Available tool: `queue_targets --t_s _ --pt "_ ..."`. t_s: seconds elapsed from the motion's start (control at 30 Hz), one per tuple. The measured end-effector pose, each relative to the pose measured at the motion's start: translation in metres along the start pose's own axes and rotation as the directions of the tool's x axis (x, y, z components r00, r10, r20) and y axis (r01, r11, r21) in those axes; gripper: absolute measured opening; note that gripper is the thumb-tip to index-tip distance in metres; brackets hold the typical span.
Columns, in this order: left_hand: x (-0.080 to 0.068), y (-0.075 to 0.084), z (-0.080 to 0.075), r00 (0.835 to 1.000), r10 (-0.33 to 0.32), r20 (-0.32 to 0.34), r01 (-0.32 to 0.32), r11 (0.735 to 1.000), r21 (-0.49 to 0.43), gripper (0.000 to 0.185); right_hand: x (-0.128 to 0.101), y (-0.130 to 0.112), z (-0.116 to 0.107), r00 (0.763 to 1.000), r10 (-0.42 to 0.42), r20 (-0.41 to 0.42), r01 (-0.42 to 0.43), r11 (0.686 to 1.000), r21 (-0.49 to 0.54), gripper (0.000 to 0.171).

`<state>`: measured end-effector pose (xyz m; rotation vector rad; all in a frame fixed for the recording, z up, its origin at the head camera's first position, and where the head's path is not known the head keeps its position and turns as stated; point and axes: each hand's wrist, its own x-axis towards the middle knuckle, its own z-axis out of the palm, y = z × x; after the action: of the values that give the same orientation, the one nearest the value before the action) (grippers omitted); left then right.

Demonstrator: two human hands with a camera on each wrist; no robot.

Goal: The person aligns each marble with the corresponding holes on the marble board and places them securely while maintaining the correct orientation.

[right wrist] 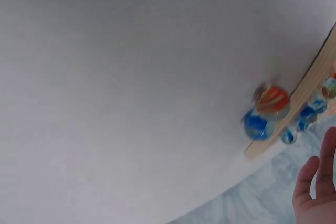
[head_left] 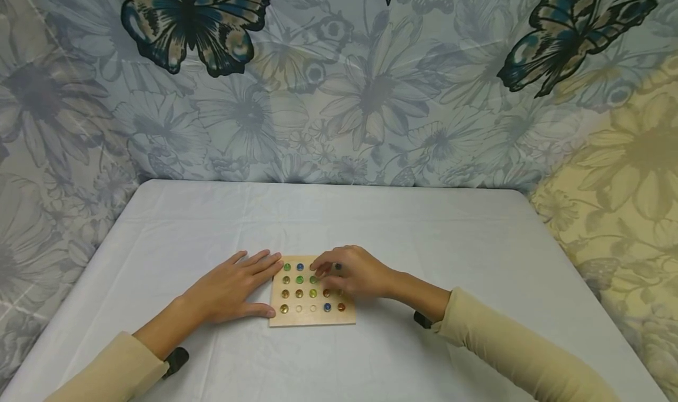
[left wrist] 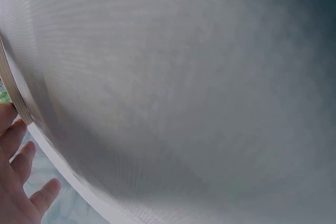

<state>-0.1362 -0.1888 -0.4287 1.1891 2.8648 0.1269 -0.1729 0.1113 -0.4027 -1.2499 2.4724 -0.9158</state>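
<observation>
A pale wooden board [head_left: 318,318] with rows of round hollows lies on the white table, glass marbles in most of them. Two hollows in the near row hold no marble. My left hand [head_left: 235,287] is spread at the board's left edge, fingertips and thumb touching it. Over the far right part hovers my right hand [head_left: 357,275], fingertips by the top row, thumb apart and blurred. A dark marble [head_left: 338,266] shows between its fingers and thumb. In the right wrist view, an orange marble [right wrist: 273,102] and a blue marble [right wrist: 258,125] appear blurred beside the board's edge; what supports them is unclear.
A white cloth [head_left: 424,231] covers the table around the board. Behind the table's far edge hangs a curtain [head_left: 339,96] printed with flowers and butterflies. Each wrist wears a dark device, such as the left one [head_left: 176,362].
</observation>
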Motion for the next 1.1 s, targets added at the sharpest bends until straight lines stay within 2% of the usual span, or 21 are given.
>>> queue_targets --t_s 0.4,0.6,0.83,1.1 --pt "0.000 0.001 -0.001 1.000 -0.003 0.006 0.003 1.000 -0.008 0.090 -0.023 0.015 -0.021 0.999 0.036 -0.030 -0.036 0.999 -0.008 0.024" --pt "0.000 0.001 -0.001 1.000 0.000 0.007 0.000 1.000 -0.006 0.091 -0.038 0.025 -0.026 0.997 0.078 -0.014 -0.078 0.997 -0.025 0.023" --pt "0.000 0.000 0.000 1.000 0.001 0.001 -0.001 1.000 -0.001 0.091 -0.048 0.034 -0.028 0.991 0.128 0.029 -0.128 0.992 0.000 0.024" --pt "0.000 0.000 0.000 1.000 0.000 -0.001 0.000 1.000 -0.001 0.092 -0.059 0.044 -0.027 0.990 0.135 0.047 -0.136 0.990 0.023 0.024"
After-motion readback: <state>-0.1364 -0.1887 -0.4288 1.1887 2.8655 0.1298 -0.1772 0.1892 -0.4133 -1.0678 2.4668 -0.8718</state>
